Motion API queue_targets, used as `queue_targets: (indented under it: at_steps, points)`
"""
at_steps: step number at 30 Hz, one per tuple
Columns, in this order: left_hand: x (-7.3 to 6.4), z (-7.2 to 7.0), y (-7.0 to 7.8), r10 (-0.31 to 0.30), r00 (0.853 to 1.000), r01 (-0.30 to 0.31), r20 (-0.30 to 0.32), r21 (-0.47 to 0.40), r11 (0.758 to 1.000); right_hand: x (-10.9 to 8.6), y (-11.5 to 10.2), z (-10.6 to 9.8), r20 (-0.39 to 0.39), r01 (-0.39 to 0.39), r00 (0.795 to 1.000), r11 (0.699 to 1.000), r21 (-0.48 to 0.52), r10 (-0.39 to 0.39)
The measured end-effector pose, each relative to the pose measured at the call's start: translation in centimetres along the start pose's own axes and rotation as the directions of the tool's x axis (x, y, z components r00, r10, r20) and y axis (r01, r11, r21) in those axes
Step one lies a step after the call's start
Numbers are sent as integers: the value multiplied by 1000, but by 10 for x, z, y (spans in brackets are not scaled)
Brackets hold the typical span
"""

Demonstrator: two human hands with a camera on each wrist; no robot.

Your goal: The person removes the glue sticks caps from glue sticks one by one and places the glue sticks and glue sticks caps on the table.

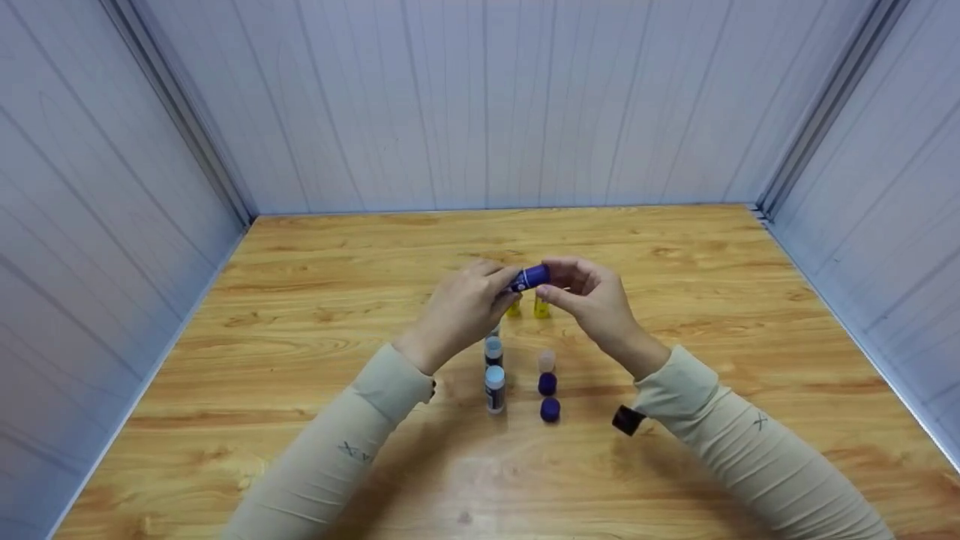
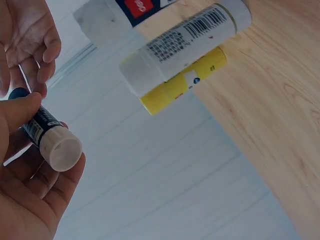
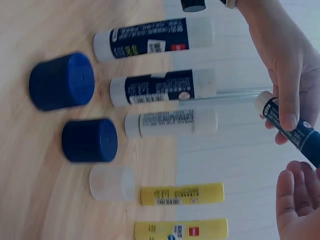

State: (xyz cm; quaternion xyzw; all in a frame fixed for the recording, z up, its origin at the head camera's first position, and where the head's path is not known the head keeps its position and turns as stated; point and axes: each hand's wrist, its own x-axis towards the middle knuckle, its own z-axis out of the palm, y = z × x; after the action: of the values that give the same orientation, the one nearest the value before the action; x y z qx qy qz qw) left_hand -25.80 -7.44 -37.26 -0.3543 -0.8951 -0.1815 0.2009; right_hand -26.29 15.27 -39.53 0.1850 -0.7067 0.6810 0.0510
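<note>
In the head view my left hand [image 1: 466,306] grips a small glue stick with a dark blue label [image 2: 41,125], tilted in the air. Its blue cap [image 1: 536,275] lies between the thumb and index fingertip of my right hand [image 1: 596,304], which pinch its end; the other right fingers are loosely bent. The white base [image 3: 262,102] sticks out past the left hand. Below, two larger dark-labelled glue sticks [image 1: 495,394] stand uncapped in a row with a white-labelled glue stick [image 3: 167,123].
Right of the row, two blue caps [image 1: 550,409] and a translucent cap [image 1: 547,361] rest on the wooden table [image 1: 360,255]. Two yellow glue sticks [image 3: 182,194] stand farther back, partly behind the hands in the head view. Pale panel walls [image 1: 480,112] enclose the table.
</note>
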Motion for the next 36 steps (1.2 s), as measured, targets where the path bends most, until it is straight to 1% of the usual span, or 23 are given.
queue_targets:
  at_steps: [4,9,14,17,21,28,31,33,36]
  points:
    - [0,1,5,20,1000,-21,-22,-5,1000,-3,0,4,-51,3,999,997,77,1]
    - [1,2,10,32,998,-34,-53,-30,999,-6,-3,9,-100,11,995,980,198,9]
    - [1,1,15,22,995,-34,-94,-133,990,-8,-6,14,-139,45,990,956,291,-4]
    - [1,2,16,8,994,-29,-108,-194,980,-9,-8,16,-154,56,988,946,319,-7]
    - [2,3,16,-2,994,-25,-111,-239,971,-10,-9,16,-162,47,987,942,332,8]
    - [4,3,13,-6,995,-22,-96,-289,957,-9,-10,17,-147,-8,987,936,353,63]
    - [4,-1,10,-6,998,-14,-63,-318,948,-8,-12,13,-123,-16,990,925,379,68]
    - [3,-3,5,-27,999,15,-32,-330,944,-6,-16,8,-131,7,990,908,420,53]
    - [-3,-4,-4,-99,995,96,9,-349,932,-2,-19,-3,-170,82,985,890,449,-5]
